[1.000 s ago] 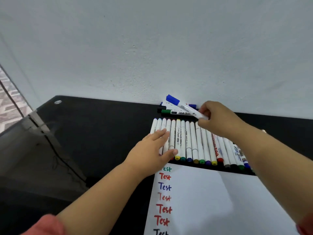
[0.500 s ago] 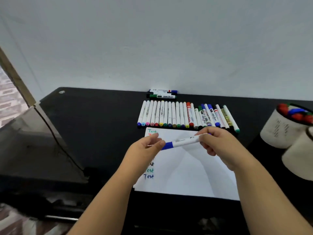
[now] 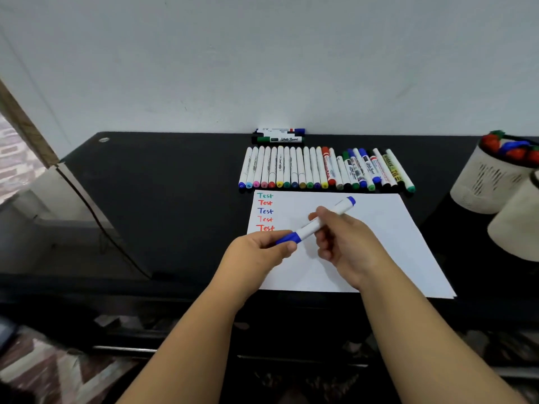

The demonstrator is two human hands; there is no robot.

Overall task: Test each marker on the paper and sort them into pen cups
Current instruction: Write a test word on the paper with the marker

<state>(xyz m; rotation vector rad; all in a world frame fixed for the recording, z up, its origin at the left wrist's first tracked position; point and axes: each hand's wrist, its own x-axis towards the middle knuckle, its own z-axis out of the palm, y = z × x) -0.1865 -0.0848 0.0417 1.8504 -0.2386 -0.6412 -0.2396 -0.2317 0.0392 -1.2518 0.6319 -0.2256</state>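
Observation:
A white marker with a blue cap (image 3: pixel 335 212) hangs slanted over the white paper (image 3: pixel 388 237). My right hand (image 3: pixel 347 243) grips its white barrel in the middle. My left hand (image 3: pixel 262 250) pinches the blue cap end at the lower left. The paper bears several coloured "Test" words (image 3: pixel 265 211) down its left edge, the lower ones hidden by my left hand. A row of several markers (image 3: pixel 320 169) lies side by side beyond the paper. Two white pen cups stand at the right: the far cup (image 3: pixel 484 182) holds red and blue markers, the near cup (image 3: pixel 516 228) is cut by the frame edge.
A small stack of whiteboard markers (image 3: pixel 280 136) lies against the white wall behind the row. The black table (image 3: pixel 160 199) stretches to the left, with a glass panel and a cable (image 3: pixel 96 211) at its left side. The floor shows below the table's front edge.
My right hand lifted the blue-capped marker from the stack at the wall and brought it over the paper. My left hand left the marker row and took hold of the cap end.

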